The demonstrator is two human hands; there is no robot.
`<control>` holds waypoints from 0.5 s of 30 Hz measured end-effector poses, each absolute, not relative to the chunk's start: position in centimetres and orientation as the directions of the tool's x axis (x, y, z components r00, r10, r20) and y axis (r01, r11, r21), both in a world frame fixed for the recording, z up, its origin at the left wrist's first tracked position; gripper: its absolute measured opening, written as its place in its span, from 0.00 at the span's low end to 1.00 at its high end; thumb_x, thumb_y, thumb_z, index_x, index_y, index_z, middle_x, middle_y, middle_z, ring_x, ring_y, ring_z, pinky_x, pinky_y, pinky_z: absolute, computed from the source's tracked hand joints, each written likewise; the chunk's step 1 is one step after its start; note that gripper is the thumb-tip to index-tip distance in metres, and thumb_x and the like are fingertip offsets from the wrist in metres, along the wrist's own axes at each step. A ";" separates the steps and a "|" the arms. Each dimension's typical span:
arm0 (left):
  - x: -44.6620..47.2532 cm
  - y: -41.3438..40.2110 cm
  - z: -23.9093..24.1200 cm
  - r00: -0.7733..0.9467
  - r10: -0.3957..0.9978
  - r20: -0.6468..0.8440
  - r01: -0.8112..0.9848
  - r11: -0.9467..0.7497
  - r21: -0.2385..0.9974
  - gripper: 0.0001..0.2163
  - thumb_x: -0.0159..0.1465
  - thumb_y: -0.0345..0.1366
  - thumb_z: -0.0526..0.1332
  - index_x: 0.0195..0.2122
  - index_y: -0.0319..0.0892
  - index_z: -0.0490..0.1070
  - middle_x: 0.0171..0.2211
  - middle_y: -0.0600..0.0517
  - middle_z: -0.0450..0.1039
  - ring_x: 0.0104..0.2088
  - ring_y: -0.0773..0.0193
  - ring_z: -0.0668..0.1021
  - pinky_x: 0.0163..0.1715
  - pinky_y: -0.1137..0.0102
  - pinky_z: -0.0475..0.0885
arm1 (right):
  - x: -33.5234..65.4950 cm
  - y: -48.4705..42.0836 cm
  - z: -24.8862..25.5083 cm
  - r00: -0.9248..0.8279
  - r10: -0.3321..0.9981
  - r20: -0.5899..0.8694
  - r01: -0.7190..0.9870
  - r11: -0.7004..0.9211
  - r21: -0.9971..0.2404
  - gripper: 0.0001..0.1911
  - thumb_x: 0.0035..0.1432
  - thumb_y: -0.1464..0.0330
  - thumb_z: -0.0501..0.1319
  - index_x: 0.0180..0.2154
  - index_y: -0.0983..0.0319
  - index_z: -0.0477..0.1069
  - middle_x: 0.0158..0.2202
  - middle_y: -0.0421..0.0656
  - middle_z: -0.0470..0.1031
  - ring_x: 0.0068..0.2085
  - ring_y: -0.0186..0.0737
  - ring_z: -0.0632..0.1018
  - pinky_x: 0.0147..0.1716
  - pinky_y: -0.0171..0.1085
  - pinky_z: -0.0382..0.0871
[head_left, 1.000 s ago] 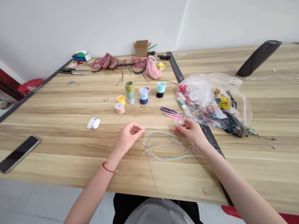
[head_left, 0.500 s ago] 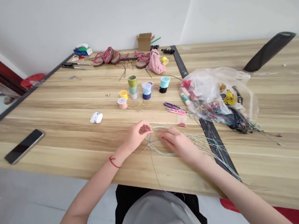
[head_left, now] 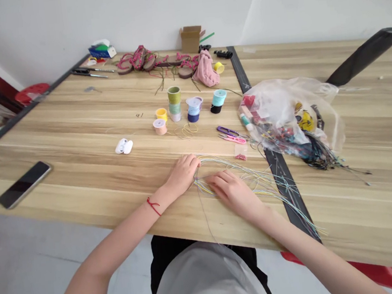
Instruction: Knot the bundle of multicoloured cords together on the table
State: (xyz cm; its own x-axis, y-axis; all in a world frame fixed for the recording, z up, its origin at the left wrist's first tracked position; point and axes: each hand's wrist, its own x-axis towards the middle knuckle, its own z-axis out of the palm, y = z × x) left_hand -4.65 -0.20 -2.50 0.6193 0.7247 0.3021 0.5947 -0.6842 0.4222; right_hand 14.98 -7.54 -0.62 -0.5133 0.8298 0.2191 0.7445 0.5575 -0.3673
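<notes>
A loop of thin pale blue, yellow and white cords [head_left: 235,160] lies on the wooden table, its loose ends trailing right across a black strip. My left hand [head_left: 185,171] is closed on the cords at the loop's left end, its fingertips pinched together. Inside the loop, my right hand [head_left: 227,187] has its fingers bent and pressed together, close to a fine thread; what they pinch is too small to make out. A thin purplish cord [head_left: 205,214] runs from the loop's left end down over the table's front edge towards my lap.
Spools of thread [head_left: 174,104] stand beyond my hands. Purple thread snips [head_left: 229,131], pink tweezers [head_left: 233,139] and a small bag of red beads [head_left: 241,152] lie ahead. A plastic bag [head_left: 287,113] of cords is right; an earbud case [head_left: 124,146] and phone [head_left: 25,184] are left.
My left hand has turned over so its back faces up, and its fingers have closed more on the cords. My right hand stays almost in place. The whole view has shifted slightly.
</notes>
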 end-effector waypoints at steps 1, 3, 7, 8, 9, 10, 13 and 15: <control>-4.6 -0.2 -2.5 0.623 0.722 0.300 0.599 -0.687 0.411 0.10 0.66 0.22 0.49 0.37 0.42 0.66 0.38 0.48 0.68 0.40 0.57 0.70 0.42 0.64 0.67 | 14.8 -7.3 -0.7 -0.514 0.829 0.219 0.748 0.558 -0.359 0.12 0.69 0.71 0.51 0.44 0.62 0.73 0.39 0.48 0.76 0.42 0.46 0.74 0.44 0.43 0.70; -4.6 -0.2 -2.5 0.627 0.720 0.297 0.608 -0.691 0.392 0.10 0.66 0.21 0.49 0.37 0.42 0.66 0.38 0.48 0.69 0.41 0.57 0.70 0.42 0.64 0.67 | 14.4 -6.9 -0.8 -0.518 0.828 0.216 0.753 0.561 -0.344 0.12 0.69 0.71 0.51 0.43 0.62 0.74 0.39 0.48 0.76 0.42 0.45 0.74 0.45 0.43 0.70; -4.6 -0.2 -2.6 0.633 0.717 0.291 0.619 -0.695 0.367 0.10 0.65 0.20 0.51 0.37 0.41 0.66 0.38 0.48 0.69 0.41 0.57 0.70 0.42 0.65 0.67 | 13.9 -6.6 -1.2 -0.517 0.830 0.210 0.761 0.558 -0.329 0.11 0.68 0.70 0.53 0.39 0.62 0.74 0.37 0.47 0.76 0.40 0.46 0.74 0.42 0.42 0.69; -4.6 -0.2 -2.6 0.635 0.716 0.289 0.620 -0.696 0.363 0.10 0.65 0.20 0.51 0.37 0.41 0.65 0.38 0.48 0.69 0.41 0.57 0.70 0.42 0.65 0.67 | 13.9 -6.5 -1.3 -0.517 0.831 0.207 0.766 0.557 -0.323 0.10 0.68 0.70 0.53 0.38 0.61 0.73 0.36 0.47 0.75 0.40 0.46 0.74 0.41 0.42 0.69; -4.6 -0.2 -2.5 0.637 0.715 0.287 0.620 -0.697 0.360 0.10 0.65 0.20 0.51 0.37 0.41 0.65 0.38 0.48 0.69 0.41 0.57 0.70 0.42 0.65 0.67 | 14.0 -6.5 -1.3 -0.517 0.831 0.203 0.772 0.556 -0.309 0.10 0.68 0.71 0.53 0.36 0.61 0.73 0.35 0.47 0.75 0.39 0.46 0.74 0.41 0.41 0.69; -4.6 -0.2 -2.5 0.639 0.715 0.285 0.621 -0.697 0.358 0.10 0.65 0.20 0.51 0.37 0.41 0.65 0.38 0.48 0.69 0.41 0.57 0.70 0.42 0.65 0.67 | 14.2 -6.5 -1.4 -0.517 0.833 0.197 0.781 0.553 -0.289 0.10 0.67 0.72 0.53 0.35 0.61 0.72 0.35 0.47 0.75 0.39 0.46 0.74 0.40 0.41 0.68; -4.6 -0.2 -2.4 0.643 0.713 0.279 0.621 -0.699 0.354 0.10 0.65 0.20 0.51 0.37 0.41 0.66 0.38 0.48 0.69 0.41 0.57 0.71 0.42 0.65 0.67 | 15.3 -6.5 -1.2 -0.492 0.853 0.175 0.831 0.520 -0.197 0.10 0.66 0.74 0.52 0.35 0.61 0.71 0.34 0.48 0.74 0.37 0.47 0.73 0.39 0.42 0.67; -4.6 -0.3 -2.4 0.646 0.711 0.277 0.620 -0.700 0.353 0.11 0.65 0.19 0.51 0.37 0.41 0.66 0.39 0.47 0.69 0.42 0.57 0.71 0.42 0.64 0.67 | 16.0 -6.6 -1.0 -0.436 0.884 0.167 0.875 0.460 -0.151 0.10 0.64 0.76 0.51 0.36 0.61 0.70 0.35 0.49 0.73 0.37 0.48 0.73 0.37 0.43 0.67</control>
